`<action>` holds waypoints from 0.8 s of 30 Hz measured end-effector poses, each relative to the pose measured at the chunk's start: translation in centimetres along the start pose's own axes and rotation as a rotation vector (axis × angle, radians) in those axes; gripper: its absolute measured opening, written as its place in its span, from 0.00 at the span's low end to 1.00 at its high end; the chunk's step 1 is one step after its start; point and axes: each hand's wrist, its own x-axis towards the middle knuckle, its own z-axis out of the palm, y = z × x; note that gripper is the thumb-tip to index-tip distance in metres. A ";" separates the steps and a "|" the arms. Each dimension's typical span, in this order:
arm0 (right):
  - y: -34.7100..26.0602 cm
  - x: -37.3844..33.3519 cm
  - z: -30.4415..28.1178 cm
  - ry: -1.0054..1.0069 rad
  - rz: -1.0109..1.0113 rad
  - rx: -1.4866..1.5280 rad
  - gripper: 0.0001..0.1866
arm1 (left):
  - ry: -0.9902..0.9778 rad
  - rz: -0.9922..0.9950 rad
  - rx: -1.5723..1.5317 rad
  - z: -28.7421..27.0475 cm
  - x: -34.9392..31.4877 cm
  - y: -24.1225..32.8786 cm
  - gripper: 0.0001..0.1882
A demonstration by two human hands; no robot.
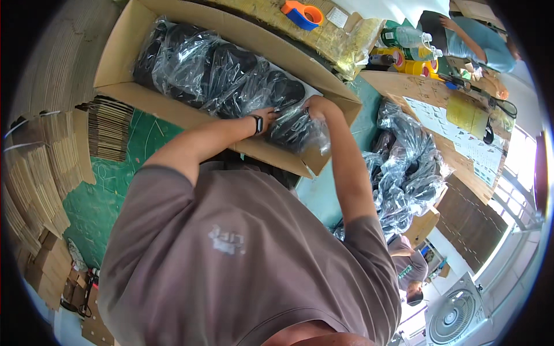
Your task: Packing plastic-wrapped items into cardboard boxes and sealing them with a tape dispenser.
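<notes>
A long open cardboard box (167, 106) lies in front of me, packed with a row of black items in clear plastic bags (222, 72); their exact kind is hidden by the crinkled wrapping. My left hand (266, 117), with a black watch (257, 124) on its wrist, rests on the bags toward the right half of the box, fingers stretched out. At the right end, my right hand (316, 107) reaches inside with bent fingers closed on the plastic of the last bagged black item (291, 130). Part of its fingertips is hidden.
More bagged black items (407, 155) are heaped at the right. Flattened cardboard stacks (43, 167) stand at the left. Behind the box, a ledge holds an orange-and-blue tape ring (303, 15). Bottles (404, 37) and yellow tape rolls (418, 68) stand farther right, near another person (473, 43).
</notes>
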 end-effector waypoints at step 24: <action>-11.2 -14.1 0.8 1.463 0.264 0.388 0.43 | 0.758 -0.704 -0.790 11.6 -10.9 -9.0 0.51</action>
